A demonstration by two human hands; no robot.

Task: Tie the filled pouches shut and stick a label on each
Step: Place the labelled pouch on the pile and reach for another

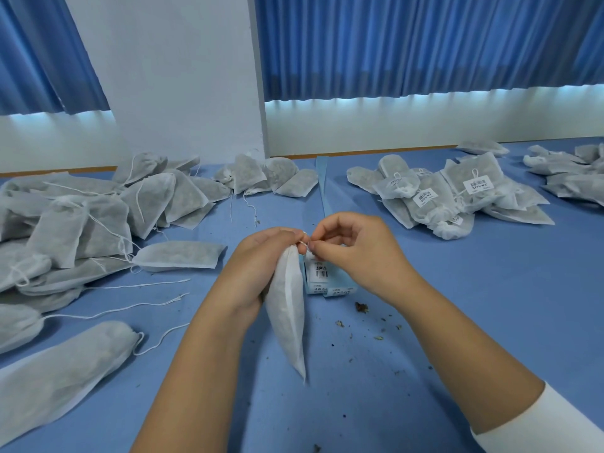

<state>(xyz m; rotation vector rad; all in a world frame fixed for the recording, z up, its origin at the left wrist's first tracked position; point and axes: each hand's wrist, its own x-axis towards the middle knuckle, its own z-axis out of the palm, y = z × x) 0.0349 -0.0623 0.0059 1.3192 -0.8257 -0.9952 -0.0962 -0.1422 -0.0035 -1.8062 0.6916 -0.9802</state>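
A filled white fabric pouch (pixel 287 308) hangs upright above the blue table, gripped around its gathered neck by my left hand (pixel 258 259). My right hand (pixel 349 250) pinches the pouch's white drawstring (pixel 303 244) right at the neck, fingertips touching those of the left hand. Just behind the pouch lies a strip of barcode labels (pixel 322 273) on blue backing, partly hidden by both hands. Its blue backing tape (pixel 323 184) runs away toward the wall.
A heap of unlabelled pouches with loose strings (pixel 91 217) covers the left side. Labelled, tied pouches (pixel 451 194) are piled at the right, with more pouches (pixel 568 171) at the far right. Herb crumbs (pixel 361 307) dot the blue table (pixel 490 305).
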